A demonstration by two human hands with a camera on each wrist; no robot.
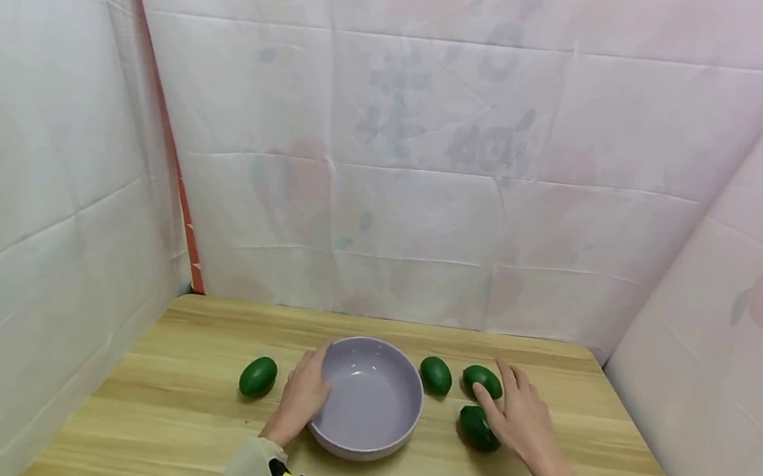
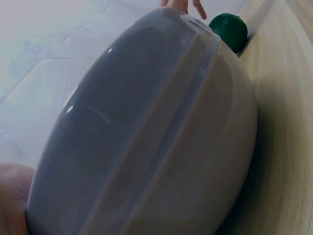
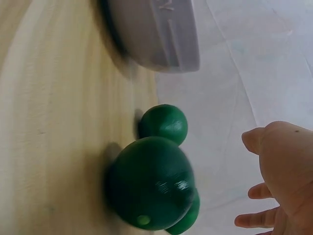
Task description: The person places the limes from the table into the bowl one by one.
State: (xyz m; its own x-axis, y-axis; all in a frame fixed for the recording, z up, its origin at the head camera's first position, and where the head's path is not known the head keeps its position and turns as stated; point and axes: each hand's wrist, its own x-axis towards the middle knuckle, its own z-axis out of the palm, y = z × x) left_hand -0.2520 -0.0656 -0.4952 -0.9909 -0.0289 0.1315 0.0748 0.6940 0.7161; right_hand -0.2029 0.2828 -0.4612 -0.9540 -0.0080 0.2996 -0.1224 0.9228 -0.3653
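A round lilac bowl (image 1: 367, 403) stands on the wooden table. At its left rim my left hand (image 1: 304, 394) grips the edge; in the left wrist view the bowl's outer wall (image 2: 146, 127) hides most of that hand. Over to the right, my right hand (image 1: 524, 420) hovers with spread fingers above two smooth dark-green oval fruits, one at the back (image 1: 482, 380) and one nearer (image 1: 478, 428). Its palm looks bare in the right wrist view, apart from the large near fruit (image 3: 151, 183). Whether a fingertip touches a fruit cannot be told.
Another green fruit (image 1: 435, 375) lies just right of the bowl. One more green fruit (image 1: 258, 377) lies left of my left hand. White cloth sheets (image 1: 414, 195) hang behind and at both sides of the wooden table (image 1: 193, 435).
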